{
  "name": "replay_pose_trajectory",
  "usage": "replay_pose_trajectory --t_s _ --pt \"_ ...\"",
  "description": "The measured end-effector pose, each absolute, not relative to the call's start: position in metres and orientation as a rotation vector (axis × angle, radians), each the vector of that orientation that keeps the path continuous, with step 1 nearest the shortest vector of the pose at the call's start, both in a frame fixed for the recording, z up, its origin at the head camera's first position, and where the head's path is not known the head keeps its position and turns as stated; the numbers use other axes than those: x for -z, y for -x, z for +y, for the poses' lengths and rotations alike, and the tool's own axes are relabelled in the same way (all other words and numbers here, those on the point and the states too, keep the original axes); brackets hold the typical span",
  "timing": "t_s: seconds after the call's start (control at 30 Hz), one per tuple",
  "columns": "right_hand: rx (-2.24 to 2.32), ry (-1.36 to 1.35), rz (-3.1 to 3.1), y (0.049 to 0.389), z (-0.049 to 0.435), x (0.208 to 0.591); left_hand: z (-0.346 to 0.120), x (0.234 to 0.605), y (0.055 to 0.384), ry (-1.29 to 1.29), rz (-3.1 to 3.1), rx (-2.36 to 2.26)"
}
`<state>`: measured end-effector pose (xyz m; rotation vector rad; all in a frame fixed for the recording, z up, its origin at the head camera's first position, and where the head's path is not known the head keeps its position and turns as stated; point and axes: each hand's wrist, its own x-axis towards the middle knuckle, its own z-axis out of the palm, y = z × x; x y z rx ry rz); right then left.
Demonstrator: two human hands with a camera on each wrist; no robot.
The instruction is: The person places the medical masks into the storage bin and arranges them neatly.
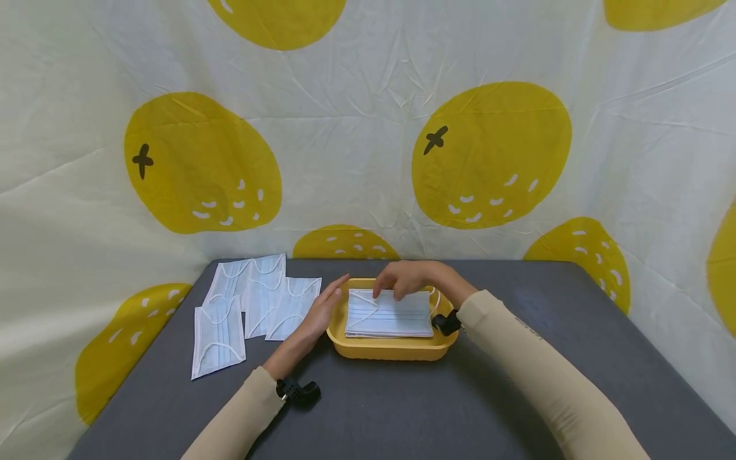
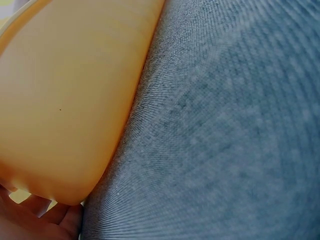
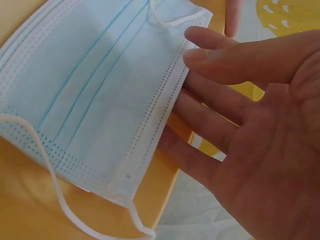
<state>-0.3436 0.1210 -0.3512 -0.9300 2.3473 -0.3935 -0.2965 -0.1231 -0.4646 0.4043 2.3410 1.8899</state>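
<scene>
A stack of pale blue pleated face masks (image 1: 391, 316) with white ear loops lies in a yellow plastic tray (image 1: 397, 351). My left hand (image 1: 316, 318) rests along the tray's left end, fingers extended; in the left wrist view its fingers (image 2: 65, 220) show at the tray's end wall. Over the stack's far edge is my right hand (image 1: 405, 278), its index finger pointing down at the masks. The right wrist view shows that hand's thumb and index finger at the edge of the top mask (image 3: 115, 90). The tips of its other fingers are hidden behind that edge.
Several more face masks (image 1: 218, 332) lie overlapping on the dark grey table (image 1: 379, 409), left of the tray. Behind the table hangs a pale curtain (image 1: 345, 160) printed with big yellow fruit.
</scene>
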Motion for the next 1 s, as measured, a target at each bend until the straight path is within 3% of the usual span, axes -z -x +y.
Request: replay_pose_trajectory --t_s 1.0 --pt "0.383 0.926 2.370 0.3343 0.1253 0.3437 -0.1234 0.4672 0.2968 -0.415 2.351 -1.881"
